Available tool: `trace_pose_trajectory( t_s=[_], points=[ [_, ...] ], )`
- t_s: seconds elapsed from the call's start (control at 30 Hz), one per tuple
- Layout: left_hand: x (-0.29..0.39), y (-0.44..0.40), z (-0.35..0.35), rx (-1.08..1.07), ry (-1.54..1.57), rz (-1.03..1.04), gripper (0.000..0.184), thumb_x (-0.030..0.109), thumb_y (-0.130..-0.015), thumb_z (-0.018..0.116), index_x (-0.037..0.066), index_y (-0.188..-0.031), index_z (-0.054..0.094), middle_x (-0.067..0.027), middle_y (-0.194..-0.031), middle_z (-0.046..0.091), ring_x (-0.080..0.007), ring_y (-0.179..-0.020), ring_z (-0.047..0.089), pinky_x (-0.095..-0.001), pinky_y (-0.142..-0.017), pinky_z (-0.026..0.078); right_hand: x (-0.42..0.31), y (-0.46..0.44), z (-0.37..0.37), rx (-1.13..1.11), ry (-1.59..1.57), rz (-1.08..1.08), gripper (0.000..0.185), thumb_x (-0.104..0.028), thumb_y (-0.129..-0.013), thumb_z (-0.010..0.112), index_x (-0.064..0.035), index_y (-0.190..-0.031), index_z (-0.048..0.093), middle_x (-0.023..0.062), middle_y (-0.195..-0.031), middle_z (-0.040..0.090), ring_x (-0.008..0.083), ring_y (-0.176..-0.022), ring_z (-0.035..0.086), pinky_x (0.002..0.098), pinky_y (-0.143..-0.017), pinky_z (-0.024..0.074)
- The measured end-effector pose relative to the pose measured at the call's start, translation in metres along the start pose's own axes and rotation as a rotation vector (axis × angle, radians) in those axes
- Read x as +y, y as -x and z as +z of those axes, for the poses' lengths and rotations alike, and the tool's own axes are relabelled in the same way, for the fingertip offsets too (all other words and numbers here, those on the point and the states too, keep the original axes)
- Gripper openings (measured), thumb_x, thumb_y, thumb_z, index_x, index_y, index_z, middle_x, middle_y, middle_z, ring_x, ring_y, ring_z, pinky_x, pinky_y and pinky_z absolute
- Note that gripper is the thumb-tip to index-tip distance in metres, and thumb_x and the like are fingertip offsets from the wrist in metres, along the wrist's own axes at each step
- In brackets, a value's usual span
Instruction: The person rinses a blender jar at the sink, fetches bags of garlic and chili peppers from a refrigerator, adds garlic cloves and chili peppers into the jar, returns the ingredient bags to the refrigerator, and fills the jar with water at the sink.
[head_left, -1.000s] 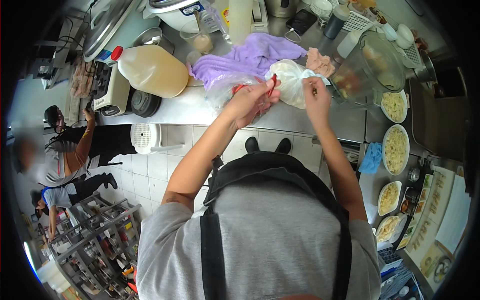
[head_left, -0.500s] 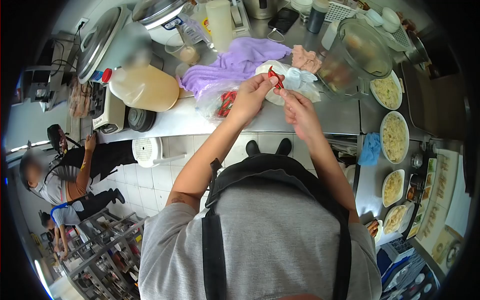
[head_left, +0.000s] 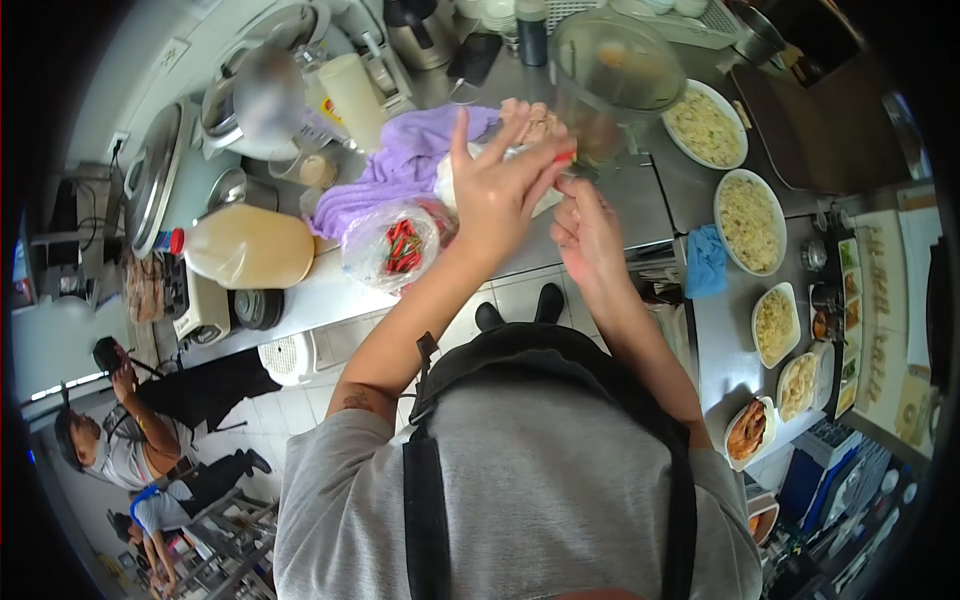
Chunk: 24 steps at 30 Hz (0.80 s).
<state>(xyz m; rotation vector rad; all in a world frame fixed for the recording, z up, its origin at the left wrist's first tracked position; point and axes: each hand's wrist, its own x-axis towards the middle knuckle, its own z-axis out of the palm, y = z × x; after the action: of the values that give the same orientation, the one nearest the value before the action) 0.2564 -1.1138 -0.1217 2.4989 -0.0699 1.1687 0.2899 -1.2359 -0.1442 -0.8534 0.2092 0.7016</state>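
My left hand (head_left: 500, 195) is raised over the counter with its fingers stretched out and thumb apart. A red chili pepper (head_left: 565, 157) shows in part at its fingertips, blurred. Just to the right, my right hand (head_left: 590, 225) is closed in a pinch; what its fingers hold is too small to make out. Below my left wrist lies a clear plastic bag (head_left: 355, 250) holding several red chilies (head_left: 404, 247). Beyond my hands stands a large clear container (head_left: 620, 95) with food inside. A purple towel (head_left: 400, 150) and a crumpled pinkish cloth (head_left: 535, 122) lie behind them.
A jug of yellowish liquid (head_left: 250, 247) stands at the left. Several white dishes of food, one an oval dish (head_left: 750, 222), line the right counter beside a blue cloth (head_left: 706, 262). A dark phone (head_left: 475, 60) lies at the back. Two people are at the far left.
My left hand has opened from its pinch on the red chili and moved right, its fingers now spread. My right hand stays pinched, slightly lower. The view has turned to the right.
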Motion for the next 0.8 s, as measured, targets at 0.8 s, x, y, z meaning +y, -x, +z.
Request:
trace_pose_trajectory(
  t_s=[0.8],
  points=[
    [0.192, -0.001, 0.039, -0.434, 1.029, -0.056, 0.029, 0.005, -0.090, 0.053, -0.002, -0.119, 0.053, -0.0161, -0.124, 0.053, -0.0243, -0.117, 0.050, -0.0343, -0.100, 0.036, -0.086, 0.320, -0.287, 0.509, -1.335, -0.820, 0.025, -0.006, -0.079, 0.046, -0.0086, -0.101, 0.057, -0.0040, -0.062, 0.043, 0.0073, -0.047, 0.034, 0.0209, -0.036, 0.0323]
  ],
)
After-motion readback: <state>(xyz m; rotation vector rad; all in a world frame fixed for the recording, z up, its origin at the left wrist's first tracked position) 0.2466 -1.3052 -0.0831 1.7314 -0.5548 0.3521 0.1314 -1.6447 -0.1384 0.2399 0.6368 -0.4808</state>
